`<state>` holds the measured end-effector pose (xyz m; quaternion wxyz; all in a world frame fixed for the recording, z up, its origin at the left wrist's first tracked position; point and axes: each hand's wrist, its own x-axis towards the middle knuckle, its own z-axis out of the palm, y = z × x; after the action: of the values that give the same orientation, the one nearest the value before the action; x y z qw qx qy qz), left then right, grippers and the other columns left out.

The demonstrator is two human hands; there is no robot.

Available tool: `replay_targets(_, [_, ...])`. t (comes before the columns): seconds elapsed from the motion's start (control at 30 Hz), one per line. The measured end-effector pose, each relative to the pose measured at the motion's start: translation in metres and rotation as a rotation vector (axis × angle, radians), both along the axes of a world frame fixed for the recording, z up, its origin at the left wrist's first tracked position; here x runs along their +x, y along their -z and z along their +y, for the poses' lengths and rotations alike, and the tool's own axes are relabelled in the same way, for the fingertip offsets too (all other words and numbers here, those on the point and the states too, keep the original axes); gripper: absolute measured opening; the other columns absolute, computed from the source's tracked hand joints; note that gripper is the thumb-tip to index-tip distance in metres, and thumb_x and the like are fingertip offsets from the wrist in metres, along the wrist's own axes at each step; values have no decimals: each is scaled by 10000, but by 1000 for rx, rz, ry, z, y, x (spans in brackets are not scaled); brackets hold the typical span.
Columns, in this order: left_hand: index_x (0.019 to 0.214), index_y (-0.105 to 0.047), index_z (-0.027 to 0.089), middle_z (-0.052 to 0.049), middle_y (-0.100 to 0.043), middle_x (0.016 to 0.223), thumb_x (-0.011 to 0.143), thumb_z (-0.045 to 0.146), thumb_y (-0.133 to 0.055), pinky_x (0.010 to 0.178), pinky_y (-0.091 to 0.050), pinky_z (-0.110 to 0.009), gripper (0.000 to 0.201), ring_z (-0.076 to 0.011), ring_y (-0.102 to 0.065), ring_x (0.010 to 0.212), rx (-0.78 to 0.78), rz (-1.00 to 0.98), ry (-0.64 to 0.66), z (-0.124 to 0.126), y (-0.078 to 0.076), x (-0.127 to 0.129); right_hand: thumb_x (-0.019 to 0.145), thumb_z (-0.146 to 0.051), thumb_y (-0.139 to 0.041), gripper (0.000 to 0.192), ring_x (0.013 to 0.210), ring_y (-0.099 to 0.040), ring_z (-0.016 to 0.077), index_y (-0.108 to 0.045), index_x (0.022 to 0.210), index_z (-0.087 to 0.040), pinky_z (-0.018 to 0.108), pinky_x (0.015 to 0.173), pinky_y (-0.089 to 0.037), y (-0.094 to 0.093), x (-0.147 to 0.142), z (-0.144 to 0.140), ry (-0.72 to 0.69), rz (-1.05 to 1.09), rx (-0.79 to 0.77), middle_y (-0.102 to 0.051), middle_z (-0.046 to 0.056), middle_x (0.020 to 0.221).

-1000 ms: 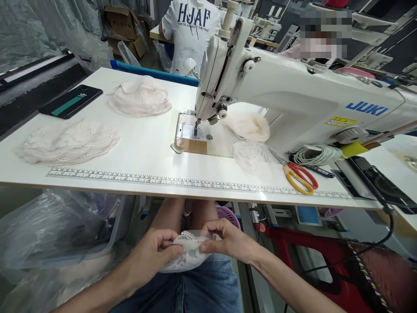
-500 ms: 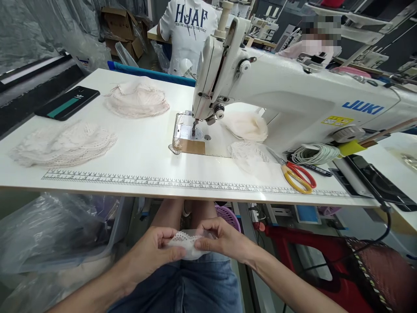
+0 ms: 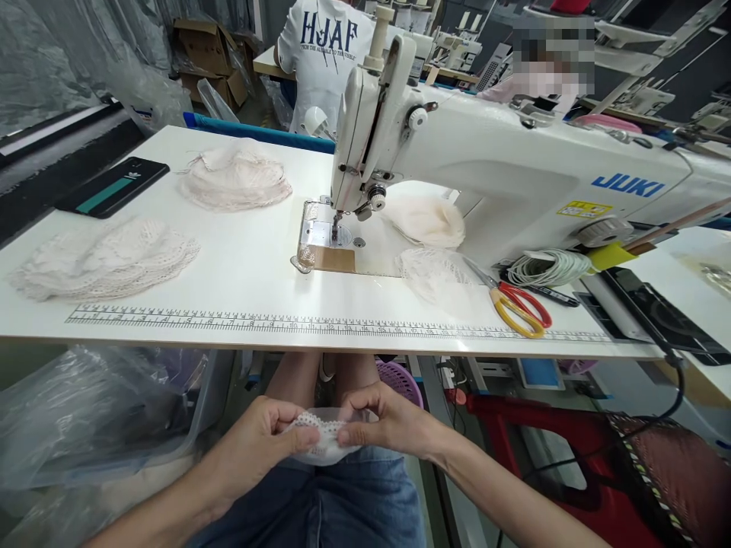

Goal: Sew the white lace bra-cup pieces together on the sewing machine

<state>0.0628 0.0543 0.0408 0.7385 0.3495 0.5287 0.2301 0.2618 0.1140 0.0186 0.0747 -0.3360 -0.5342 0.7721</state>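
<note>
Below the table edge, a small lace piece is pinched between the 2 hands, left hand and right hand, fingertips pressed together on its scalloped rim, over the lap.

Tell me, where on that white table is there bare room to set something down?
The white table lies bare between the flat lace pile, the printed ruler and the metal needle plate. Right of the needle it is crowded: lace cups, red-and-yellow scissors, coiled white cord.

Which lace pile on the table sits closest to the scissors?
The sheer lace pile right of the needle, touching the scissors; the others lie farther left or behind.
</note>
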Motion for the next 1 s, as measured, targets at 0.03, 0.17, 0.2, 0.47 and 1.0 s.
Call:
replay_targets(0.03, [711, -695, 107, 6, -601, 613, 689, 417, -685, 571, -293, -215, 311, -122, -439, 602, -5, -8, 4, 0, 1, -1, 642, -425, -755, 317, 577, -473, 78, -675, 708, -124, 200, 560, -369, -1, 0, 1, -14, 8, 10, -566, -21, 628])
replay_targets(0.17, [746, -706, 107, -15, -642, 668, 692, 411, -697, 607, -328, -218, 308, -141, -489, 640, -36, -22, 28, -3, 4, -6, 618, -457, -760, 364, 645, -521, 100, -695, 755, -126, 212, 605, -407, -3, 2, 4, -72, 53, 26, -598, -4, 711])
replay_targets(0.2, [758, -708, 109, -22, -652, 681, 697, 417, -695, 610, -335, -221, 314, -147, -502, 647, -43, -16, 35, -3, 5, -7, 602, -459, -768, 375, 658, -528, 105, -699, 772, -132, 213, 610, -418, -2, 3, 4, -83, 68, 29, -604, -2, 727])
replay_targets(0.47, [782, -709, 99, -51, -680, 728, 729, 465, -669, 618, -356, -230, 372, -160, -535, 666, -34, 3, 43, -2, 8, -10, 595, -425, -782, 351, 641, -490, 94, -704, 777, -135, 186, 556, -378, 1, 0, 2, -75, 37, 80, -588, -11, 703])
replay_targets(1.0, [751, -719, 119, -35, -676, 694, 617, 428, -770, 633, -365, -238, 341, -165, -540, 673, -45, -11, -19, 5, 1, -14, 631, -393, -766, 302, 539, -474, 54, -675, 723, -120, 166, 515, -370, -11, -13, 9, -28, 34, -91, -573, -33, 610])
